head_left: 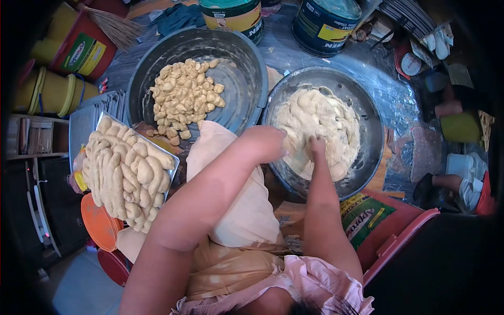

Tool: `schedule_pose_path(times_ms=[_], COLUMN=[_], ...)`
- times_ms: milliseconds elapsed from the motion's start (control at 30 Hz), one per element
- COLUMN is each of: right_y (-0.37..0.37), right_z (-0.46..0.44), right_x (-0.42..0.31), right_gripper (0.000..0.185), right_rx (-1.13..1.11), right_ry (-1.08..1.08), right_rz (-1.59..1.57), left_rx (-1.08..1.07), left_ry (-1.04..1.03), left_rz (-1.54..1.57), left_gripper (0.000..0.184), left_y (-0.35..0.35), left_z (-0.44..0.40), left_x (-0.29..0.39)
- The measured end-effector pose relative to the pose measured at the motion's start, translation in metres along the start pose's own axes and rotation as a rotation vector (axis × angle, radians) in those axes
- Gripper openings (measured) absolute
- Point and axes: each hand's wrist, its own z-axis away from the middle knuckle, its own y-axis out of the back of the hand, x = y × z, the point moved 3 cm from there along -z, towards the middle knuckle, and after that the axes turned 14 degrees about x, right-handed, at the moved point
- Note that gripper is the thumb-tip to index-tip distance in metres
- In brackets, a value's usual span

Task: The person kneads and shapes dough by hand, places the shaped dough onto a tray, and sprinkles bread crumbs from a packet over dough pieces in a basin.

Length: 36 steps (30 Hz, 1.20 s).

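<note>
A large, pale, floury mass of dough [320, 113] fills much of the dark round basin [367, 157] in front of me. My right hand [317, 147] is pressed into the front part of the dough, its fingers curled and partly buried. At the basin's left rim, my left hand [270, 144] reaches in with its fingers bent against the dough's edge. Flour coats the inner wall around the dough. Both hands are partly hidden, the left by its own wrist and the right by the dough.
A second dark basin [241, 79] holds many small tan lumps [184, 92]. On the left, a metal tray [173, 163] is piled with dough strips and knots [123, 168]. Paint buckets [328, 26] stand at the back. A cream cloth sack [241, 210] lies under my left arm.
</note>
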Motion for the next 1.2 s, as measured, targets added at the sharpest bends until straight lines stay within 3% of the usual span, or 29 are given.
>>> schedule_pose_path(times_ms=[67,100,200,300,400,433,533,633,767,867,967,1067,1200], right_y=[-0.001,0.017,0.075,0.108,0.100,0.091,0.071,-0.003,-0.049,-0.072,-0.058,-0.072,-0.041], right_z=[-0.027,-0.020,0.010,0.032,0.054,0.050,0.030,-0.011,0.028,0.025,0.003,-0.039,-0.062], right_x=[-0.005,-0.043,-0.156,-0.166,-0.127,-0.109,-0.095,-0.053,-0.092,-0.090,-0.121,-0.098,-0.174], right_gripper=[0.026,0.021,0.010,0.020,0.025,0.038,0.057,0.070,0.059,0.050,0.050,0.036,0.011], right_rx=[-0.100,-0.082,-0.346,-0.666,-0.824,-0.761,0.012,-0.144,0.033,0.206,-0.198,-0.012,-0.241], right_ry=[-0.053,-0.071,-0.149,-0.194,-0.271,-0.152,0.263,0.290,0.221,0.365,0.159,0.058,-0.146], right_rz=[-0.169,-0.325,-0.754,-0.630,-0.121,0.299,0.500,0.560,0.799,0.894,0.697,0.230,-0.619], left_rx=[-0.022,-0.020,-0.019,-0.027,-0.023,-0.019,0.015,0.013,0.043,0.025,0.027,0.017,-0.015], left_ry=[0.001,-0.007,-0.026,-0.026,-0.026,-0.023,-0.046,-0.060,-0.058,-0.054,-0.047,-0.048,-0.059], left_rz=[0.002,0.002,-0.001,0.000,0.005,0.012,0.021,0.029,0.053,0.041,0.040,0.030,0.023], left_gripper=[0.045,0.045,0.045,0.044,0.044,0.044,0.044,0.043,0.042,0.041,0.039,0.039,0.039], left_y=[-0.002,-0.004,-0.005,-0.003,-0.001,-0.001,-0.001,-0.003,-0.001,0.001,0.001,0.004,0.003], left_z=[-0.002,-0.002,-0.003,0.000,0.002,0.003,0.004,0.004,0.002,0.000,-0.002,-0.004,-0.006], left_x=[-0.001,-0.002,-0.002,-0.002,-0.005,-0.007,-0.011,-0.010,-0.010,-0.009,-0.011,-0.009,-0.005])
